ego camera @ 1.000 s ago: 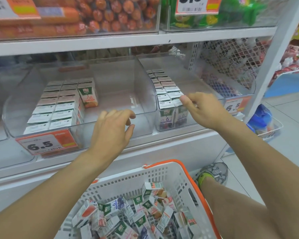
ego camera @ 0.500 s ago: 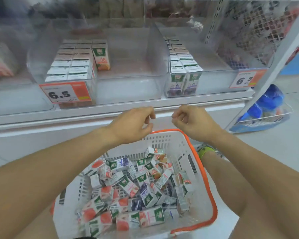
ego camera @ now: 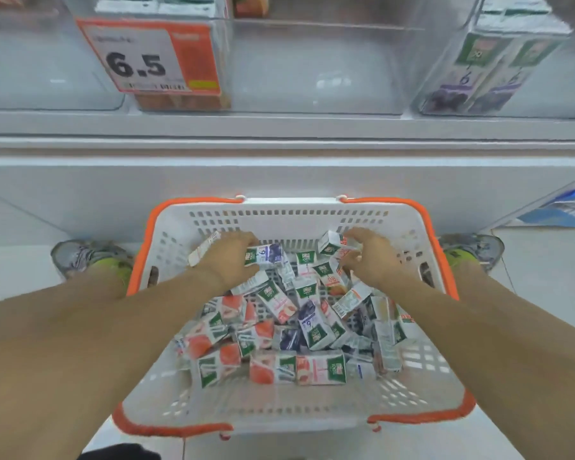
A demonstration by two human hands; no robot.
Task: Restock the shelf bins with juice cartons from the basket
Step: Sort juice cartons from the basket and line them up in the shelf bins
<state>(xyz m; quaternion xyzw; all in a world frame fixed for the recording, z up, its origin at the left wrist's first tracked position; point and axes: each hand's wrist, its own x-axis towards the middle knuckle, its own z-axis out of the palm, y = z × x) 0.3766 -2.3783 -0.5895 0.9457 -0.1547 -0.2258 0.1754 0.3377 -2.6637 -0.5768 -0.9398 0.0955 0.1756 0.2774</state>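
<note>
picking step: left hand [ego camera: 228, 260] fingers closed on purple juice carton [ego camera: 264, 256], right hand [ego camera: 374, 257] fingers closed on orange juice carton [ego camera: 334, 243], at far end of basket [ego camera: 289, 406]; next, lifting to matching shelf bins [ego camera: 312, 68].

one basket [ego camera: 291, 220], two hands (both inside)

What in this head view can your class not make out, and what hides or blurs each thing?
1. Small print on the price tag: blurred.
2. Upper parts of the shelf bins: cut off by the top edge.
3. Fingertips of the left hand and right hand: buried among cartons, so each grip is unclear.
4. Floor of the basket: covered by cartons.
</note>
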